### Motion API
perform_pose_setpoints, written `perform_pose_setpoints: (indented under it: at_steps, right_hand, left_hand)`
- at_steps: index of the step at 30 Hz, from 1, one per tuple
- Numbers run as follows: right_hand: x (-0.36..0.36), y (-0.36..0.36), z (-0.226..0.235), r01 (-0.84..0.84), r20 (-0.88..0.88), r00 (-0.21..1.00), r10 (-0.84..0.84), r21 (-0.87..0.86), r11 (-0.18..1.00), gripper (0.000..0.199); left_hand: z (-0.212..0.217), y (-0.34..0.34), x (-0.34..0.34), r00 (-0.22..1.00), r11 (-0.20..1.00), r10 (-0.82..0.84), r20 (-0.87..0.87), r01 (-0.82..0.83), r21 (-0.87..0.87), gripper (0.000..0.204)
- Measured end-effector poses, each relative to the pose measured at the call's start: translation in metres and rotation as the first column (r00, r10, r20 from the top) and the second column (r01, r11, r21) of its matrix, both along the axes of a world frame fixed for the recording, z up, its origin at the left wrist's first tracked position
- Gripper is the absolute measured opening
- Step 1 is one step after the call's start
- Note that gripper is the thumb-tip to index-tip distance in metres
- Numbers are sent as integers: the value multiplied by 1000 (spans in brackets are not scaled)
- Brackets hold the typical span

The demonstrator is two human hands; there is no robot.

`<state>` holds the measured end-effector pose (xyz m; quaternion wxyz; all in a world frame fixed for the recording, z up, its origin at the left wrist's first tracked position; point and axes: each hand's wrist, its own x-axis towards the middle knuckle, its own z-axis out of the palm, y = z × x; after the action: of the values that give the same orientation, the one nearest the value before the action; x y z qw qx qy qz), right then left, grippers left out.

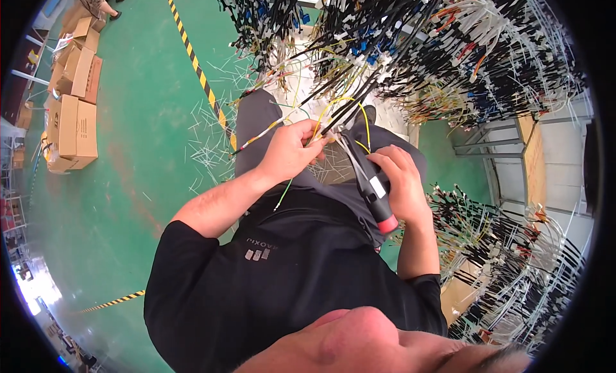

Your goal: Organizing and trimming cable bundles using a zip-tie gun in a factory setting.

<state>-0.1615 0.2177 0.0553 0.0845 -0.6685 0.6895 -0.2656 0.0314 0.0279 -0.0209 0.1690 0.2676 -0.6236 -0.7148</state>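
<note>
My left hand (296,149) is pinched around a bundle of thin wires over my lap. A wire harness (342,115), with black sleeved cables and a yellow wire (367,126) looping out, runs from there toward the far right. A green wire (283,196) hangs below that hand. Closed around the side of a black hand tool (370,187) is my right hand (401,180), its far fingers partly hidden. The tool has a white label, a red end and a slim metal nose. That nose reaches the harness just right of my left fingertips.
Dense hanging bundles of black cables (500,52) fill the far right, with more wire bundles (494,244) at near right. Thin white offcuts (212,129) litter the green floor beside a striped tape line (192,58). Cardboard boxes (72,132) stand left; another person (99,0) is at far left.
</note>
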Motion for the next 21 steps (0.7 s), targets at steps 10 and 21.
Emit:
perform_pose_setpoints:
  at_steps: [10, 21]
  right_hand:
    - [7, -3, -13, 41, 120, 992, -50, 72, 997, 44]
    - [-2, 3, -23, -133, 641, 766, 43, 93, 987, 49]
  left_hand:
    - [-7, -7, 2, 998, 997, -56, -10, 57, 51, 22]
    - [-1, -2, 0, 999, 992, 44, 28, -40, -124, 24]
